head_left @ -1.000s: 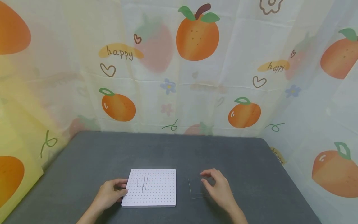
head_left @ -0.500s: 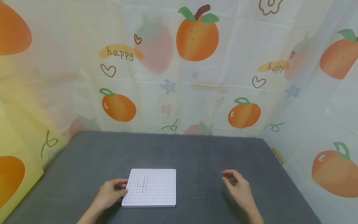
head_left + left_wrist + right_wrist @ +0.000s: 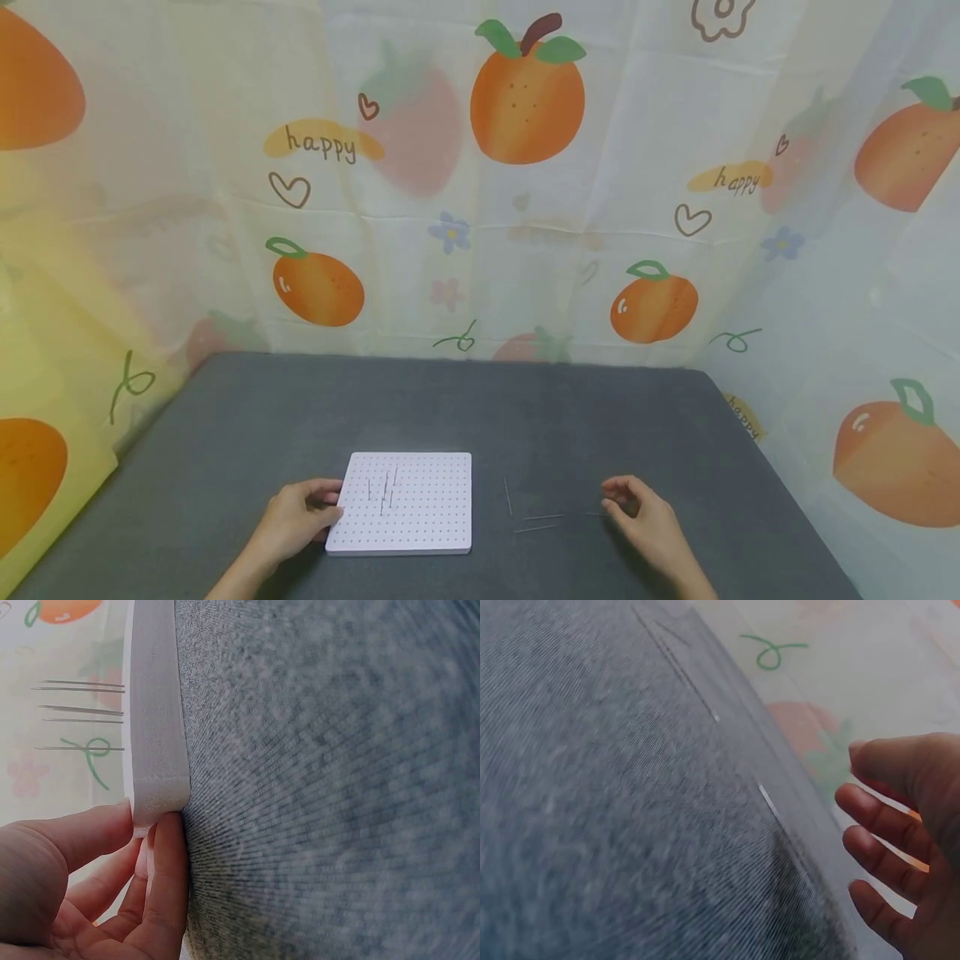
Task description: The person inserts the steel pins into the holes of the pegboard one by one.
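Note:
My left hand holds the left edge of a white square pegboard dotted with small holes. In the left wrist view the thumb is at the upper edge of the board and fingers touch its side. Several thin metal needles stand up from the board's left part. My right hand hovers to the right with loosely bent fingers and nothing seen between them. Just left of its fingertips a needle lies on the table; in the right wrist view this needle lies below the fingers.
Between board and right hand lie more loose needles: one pointing away and two roughly crosswise, an upper needle and a lower needle. The dark grey table meets a fruit-printed curtain at the back.
My right hand has moved right, away from the two crosswise needles, then slightly nearer the table's front, beside the rightmost needle. My left hand and the pegboard have stayed put.

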{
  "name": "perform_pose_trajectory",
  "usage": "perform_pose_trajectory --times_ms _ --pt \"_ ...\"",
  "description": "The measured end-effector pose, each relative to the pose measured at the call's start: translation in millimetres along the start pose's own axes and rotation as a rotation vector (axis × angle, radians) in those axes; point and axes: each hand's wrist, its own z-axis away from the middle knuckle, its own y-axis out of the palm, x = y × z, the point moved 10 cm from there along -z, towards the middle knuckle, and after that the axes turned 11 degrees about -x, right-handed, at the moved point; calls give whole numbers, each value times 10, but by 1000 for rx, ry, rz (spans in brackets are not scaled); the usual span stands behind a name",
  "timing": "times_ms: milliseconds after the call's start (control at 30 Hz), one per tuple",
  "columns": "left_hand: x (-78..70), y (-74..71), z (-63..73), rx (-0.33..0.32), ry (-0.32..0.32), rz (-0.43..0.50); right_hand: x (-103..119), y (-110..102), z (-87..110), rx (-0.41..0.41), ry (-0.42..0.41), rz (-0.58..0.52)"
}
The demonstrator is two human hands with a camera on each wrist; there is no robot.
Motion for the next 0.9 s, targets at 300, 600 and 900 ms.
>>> perform_pose_trajectory --times_ms 300,600,900 --pt "16 -5 6 -2 -7 0 -81 59 51 35 17 -12" --pt "4 -2 -8 -10 9 3 -110 80 22 24 -31 65" --pt "14 -13 7 -14 12 6 -108 105 16 10 -79 109"
